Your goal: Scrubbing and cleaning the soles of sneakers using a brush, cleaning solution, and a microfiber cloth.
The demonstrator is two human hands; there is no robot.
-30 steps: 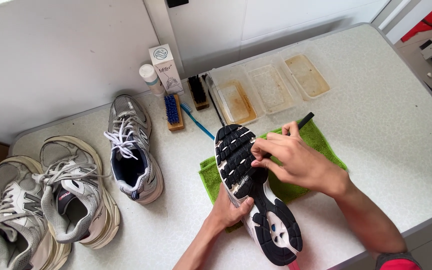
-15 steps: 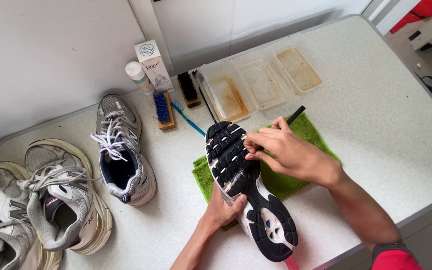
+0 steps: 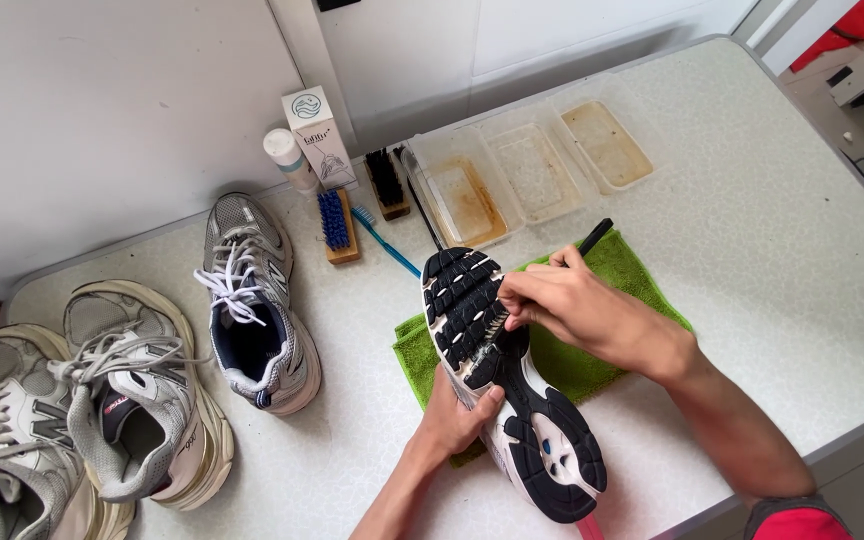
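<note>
My left hand (image 3: pixel 457 413) grips a sneaker (image 3: pixel 507 380) from below, sole turned up, black tread with white patches. My right hand (image 3: pixel 577 310) holds a thin black-handled brush (image 3: pixel 592 238) and presses its head onto the forefoot tread. The shoe is held over a green cloth (image 3: pixel 617 270) spread on the speckled table (image 3: pixel 752 250).
A grey sneaker (image 3: pixel 252 300) stands to the left, two more worn sneakers (image 3: pixel 132 395) (image 3: pixel 7 440) farther left. At the back lie a blue-bristled brush (image 3: pixel 335 222), a black brush (image 3: pixel 386 182), a blue toothbrush (image 3: pixel 384 240), a small box (image 3: pixel 318 135), a white bottle (image 3: pixel 287 158) and three stained clear trays (image 3: pixel 532 165).
The view has shifted slightly. My right hand has moved the brush a little along the forefoot tread; the left hand keeps its grip on the shoe.
</note>
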